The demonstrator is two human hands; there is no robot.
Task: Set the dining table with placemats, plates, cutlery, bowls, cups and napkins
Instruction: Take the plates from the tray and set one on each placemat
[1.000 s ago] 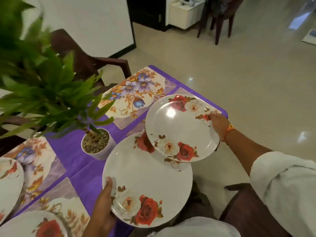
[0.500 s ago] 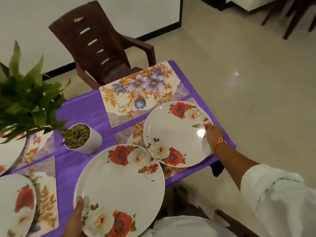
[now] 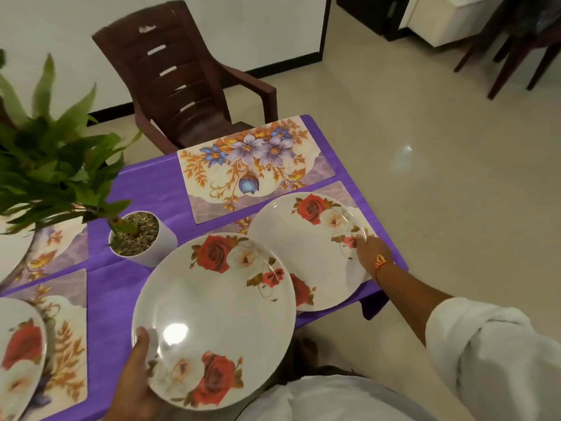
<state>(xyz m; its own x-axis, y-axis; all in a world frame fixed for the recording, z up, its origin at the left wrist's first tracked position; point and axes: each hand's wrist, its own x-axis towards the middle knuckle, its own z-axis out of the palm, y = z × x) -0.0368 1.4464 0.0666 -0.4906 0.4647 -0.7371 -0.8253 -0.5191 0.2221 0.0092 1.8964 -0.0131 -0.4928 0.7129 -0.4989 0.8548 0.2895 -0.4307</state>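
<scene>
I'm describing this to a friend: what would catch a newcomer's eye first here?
Two white rose plates: the left hand grips the near rose plate above the purple tablecloth, and the right hand holds the rim of the far rose plate on a placemat at the table's right corner. Behind it lies a bare floral placemat; a potted plant stands further left.

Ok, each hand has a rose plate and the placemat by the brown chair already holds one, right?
No: head view shows the placemat by the brown chair bare; the left hand holds the near plate, the right hand the far plate.
</scene>
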